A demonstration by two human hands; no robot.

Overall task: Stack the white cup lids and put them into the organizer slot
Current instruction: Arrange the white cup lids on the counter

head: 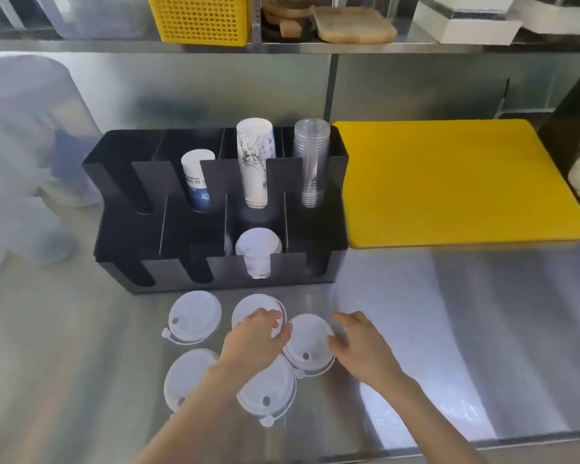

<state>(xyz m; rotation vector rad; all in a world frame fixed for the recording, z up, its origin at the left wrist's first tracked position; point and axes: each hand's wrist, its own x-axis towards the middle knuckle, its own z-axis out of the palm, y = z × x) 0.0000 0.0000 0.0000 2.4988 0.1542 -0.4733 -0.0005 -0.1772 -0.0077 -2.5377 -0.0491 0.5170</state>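
Several white cup lids lie flat on the steel counter in front of the black organizer [318,266]. One lid [195,318] is at the far left, one [186,376] at the near left, one [268,393] in the near middle. My left hand [253,339] rests, fingers curled, on the far-middle lid [248,308]. My right hand [360,344] touches the right edge of the right lid [308,341] with its fingers spread. A stack of white lids [258,251] stands in the organizer's front slot.
The organizer's back slots hold paper cups [255,162] and clear plastic cups [310,162]. A yellow cutting board [449,182] lies to its right. A yellow basket [200,18] sits on the shelf above. A blurred person in white [21,155] stands at left.
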